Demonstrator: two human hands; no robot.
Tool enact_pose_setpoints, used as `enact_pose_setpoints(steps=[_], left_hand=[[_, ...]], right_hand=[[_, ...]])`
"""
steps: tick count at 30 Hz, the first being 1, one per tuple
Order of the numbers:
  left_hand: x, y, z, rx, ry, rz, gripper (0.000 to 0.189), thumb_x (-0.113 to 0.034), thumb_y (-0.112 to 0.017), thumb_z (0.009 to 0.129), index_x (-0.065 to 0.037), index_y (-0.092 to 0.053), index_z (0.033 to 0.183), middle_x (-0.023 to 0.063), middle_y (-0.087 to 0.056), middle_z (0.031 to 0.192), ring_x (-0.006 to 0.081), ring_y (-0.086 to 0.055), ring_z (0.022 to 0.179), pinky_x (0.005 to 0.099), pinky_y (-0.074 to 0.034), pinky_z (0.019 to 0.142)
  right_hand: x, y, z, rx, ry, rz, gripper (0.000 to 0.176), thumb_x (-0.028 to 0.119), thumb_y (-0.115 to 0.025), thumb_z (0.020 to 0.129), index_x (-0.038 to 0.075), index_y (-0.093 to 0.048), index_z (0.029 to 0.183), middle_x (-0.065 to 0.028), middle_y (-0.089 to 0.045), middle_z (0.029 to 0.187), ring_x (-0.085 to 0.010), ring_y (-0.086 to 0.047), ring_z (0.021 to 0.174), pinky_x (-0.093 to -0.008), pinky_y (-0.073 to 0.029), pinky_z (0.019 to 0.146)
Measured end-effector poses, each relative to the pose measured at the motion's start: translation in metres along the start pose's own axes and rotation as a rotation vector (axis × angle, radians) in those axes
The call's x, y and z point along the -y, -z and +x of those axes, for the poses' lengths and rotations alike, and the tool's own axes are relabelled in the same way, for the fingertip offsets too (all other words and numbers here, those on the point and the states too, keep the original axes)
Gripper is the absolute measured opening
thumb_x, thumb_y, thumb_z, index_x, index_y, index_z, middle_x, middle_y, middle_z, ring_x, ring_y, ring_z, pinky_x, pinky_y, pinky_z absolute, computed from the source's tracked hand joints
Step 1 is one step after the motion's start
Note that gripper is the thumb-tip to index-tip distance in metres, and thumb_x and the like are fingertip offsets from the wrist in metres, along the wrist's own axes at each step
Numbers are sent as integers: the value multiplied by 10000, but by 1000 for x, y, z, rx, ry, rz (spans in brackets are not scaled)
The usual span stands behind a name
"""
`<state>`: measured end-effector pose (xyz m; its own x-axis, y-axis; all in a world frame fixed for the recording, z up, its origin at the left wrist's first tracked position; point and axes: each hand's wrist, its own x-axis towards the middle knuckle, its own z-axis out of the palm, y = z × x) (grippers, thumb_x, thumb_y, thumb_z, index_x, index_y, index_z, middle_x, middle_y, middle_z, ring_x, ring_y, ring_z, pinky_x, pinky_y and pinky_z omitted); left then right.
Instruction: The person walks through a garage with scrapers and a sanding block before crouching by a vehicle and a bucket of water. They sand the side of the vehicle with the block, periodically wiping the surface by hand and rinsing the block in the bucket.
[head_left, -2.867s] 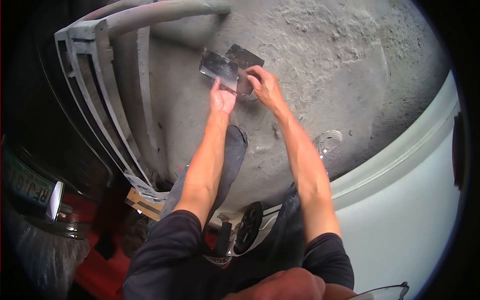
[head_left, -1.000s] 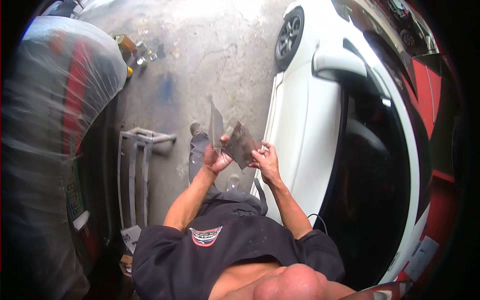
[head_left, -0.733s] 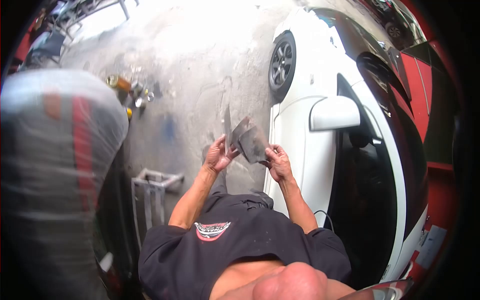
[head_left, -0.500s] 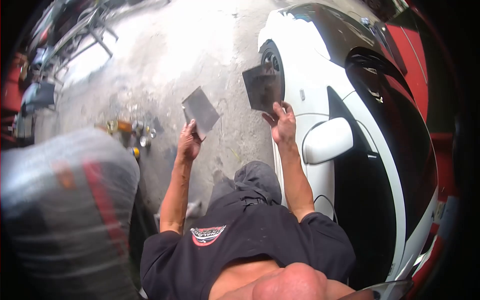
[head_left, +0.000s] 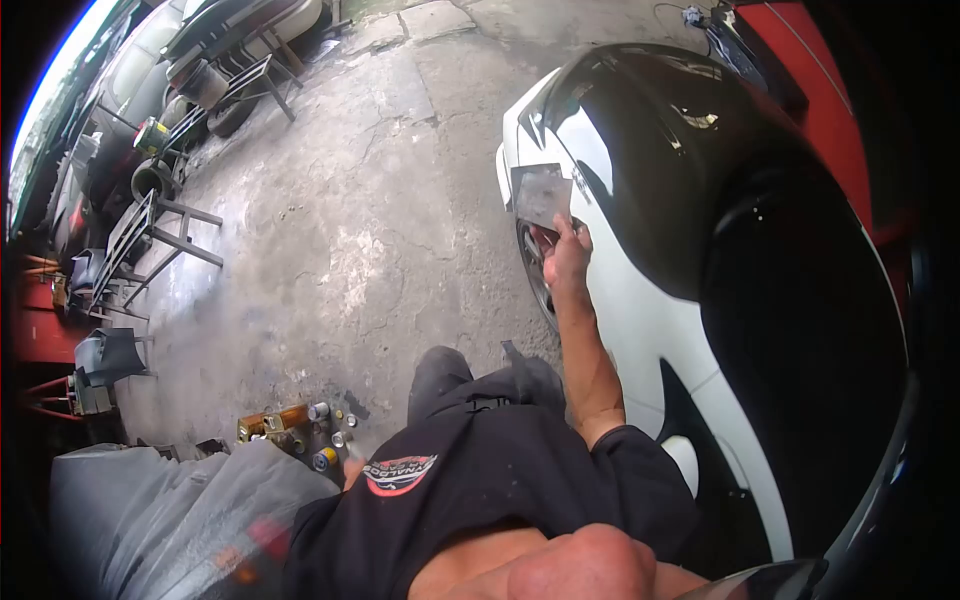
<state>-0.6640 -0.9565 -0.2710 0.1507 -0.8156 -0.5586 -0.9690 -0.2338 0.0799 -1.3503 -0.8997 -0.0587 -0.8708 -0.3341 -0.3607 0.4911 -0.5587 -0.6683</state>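
Observation:
A thin grey rectangular sheet (head_left: 542, 198) is in my right hand (head_left: 568, 252), pinched at its lower edge between thumb and fingers. It is held up beside the front wheel (head_left: 535, 268) and white front fender of a black and white car (head_left: 650, 330). Of my left arm only a small patch of skin shows at the left edge of my black shirt (head_left: 500, 465); the fingers of that hand and anything in them cannot be made out. A narrow dark grey strip (head_left: 516, 368) shows by my knees.
Cans (head_left: 325, 458) and an amber container (head_left: 288, 418) stand on the concrete floor (head_left: 340, 250) at the lower left, near a grey plastic-covered object (head_left: 200, 500). Metal stands (head_left: 180, 240) are on the left. A red surface (head_left: 815, 110) lies beyond the car.
The view has swung forward, showing more floor and the car's front. My right hand with its sheet has moved toward the fender. My left hand has dropped low, and its sheet is no longer plainly visible.

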Motion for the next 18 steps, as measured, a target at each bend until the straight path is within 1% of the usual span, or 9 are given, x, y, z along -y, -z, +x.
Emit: enact_pose_setpoints(steps=[3, 6, 8, 11, 14, 15, 16, 17, 18], left_hand=[[-33, 1, -9, 147, 183, 16, 514, -328, -606, 909, 63, -579, 1242, 283, -679, 1052, 377, -675, 989, 442, -520, 854], [-98, 9, 25, 223, 263, 4, 486, -312, -608, 905, 60, -593, 1218, 272, -688, 1013, 379, -685, 943, 453, -529, 829], [-155, 21, 77, 235, 278, -15, 468, -302, -610, 903, 58, -603, 1202, 265, -695, 987, 380, -692, 913, 460, -535, 813], [-264, 74, 185, 166, 219, -78, 440, -287, -613, 900, 55, -616, 1177, 254, -704, 949, 382, -702, 867, 471, -543, 788], [-447, 177, 336, 55, 141, -358, 413, -271, -615, 897, 52, -630, 1153, 243, -713, 910, 383, -713, 822, 481, -552, 763], [-508, 196, 403, 114, 162, -498, 392, -242, -643, 890, 55, -630, 1145, 244, -711, 963, 383, -708, 880, 471, -547, 793], [-577, 223, 455, -38, -77, -361, 404, -250, -659, 882, 54, -628, 1146, 252, -700, 1041, 390, -690, 970, 457, -540, 836], [-644, 242, 519, -118, -274, -353, 419, -193, -626, 863, 75, -606, 1185, 248, -696, 1028, 325, -707, 908, 425, -566, 711], [-722, 275, 564, -168, -459, -265, 446, -214, -637, 884, 76, -586, 1219, 241, -690, 1062, 311, -701, 937, 416, -560, 745]], right_hand=[[-23, -39, 84, -49, -36, -58, 252, 57, -613, 913, 23, -466, 1115, -142, -601, 1081, -270, -662, 844, -407, -622, 697], [-67, -71, 165, -50, -59, -185, 258, 62, -614, 921, 19, -453, 1119, -144, -606, 1073, -264, -664, 835, -407, -618, 673], [-99, -105, 218, -50, -101, -278, 258, 62, -604, 930, 16, -445, 1128, -145, -606, 1066, -261, -666, 834, -407, -616, 659], [-147, -151, 290, -70, -169, -404, 248, 61, -594, 940, 6, -447, 1132, -146, -603, 1042, -268, -676, 852, -388, -619, 633], [-155, -201, 354, -121, -213, -370, 226, 68, -603, 936, 17, -452, 1096, -138, -604, 1034, -266, -677, 850, -395, -627, 622], [-148, -223, 371, -128, -191, -377, 201, 69, -601, 939, 33, -460, 1078, -116, -604, 1023, -250, -677, 847, -396, -629, 617], [-145, -240, 392, -121, -152, -393, 193, 69, -599, 940, 41, -464, 1075, -104, -603, 1018, -238, -675, 841, -395, -630, 617], [-140, -254, 419, -136, -125, -382, 185, 69, -599, 941, 52, -467, 1071, -91, -598, 1008, -227, -667, 841, -393, -629, 623], [-136, -267, 445, -151, -98, -371, 179, 68, -598, 941, 63, -471, 1067, -79, -593, 999, -216, -659, 841, -392, -629, 629]])
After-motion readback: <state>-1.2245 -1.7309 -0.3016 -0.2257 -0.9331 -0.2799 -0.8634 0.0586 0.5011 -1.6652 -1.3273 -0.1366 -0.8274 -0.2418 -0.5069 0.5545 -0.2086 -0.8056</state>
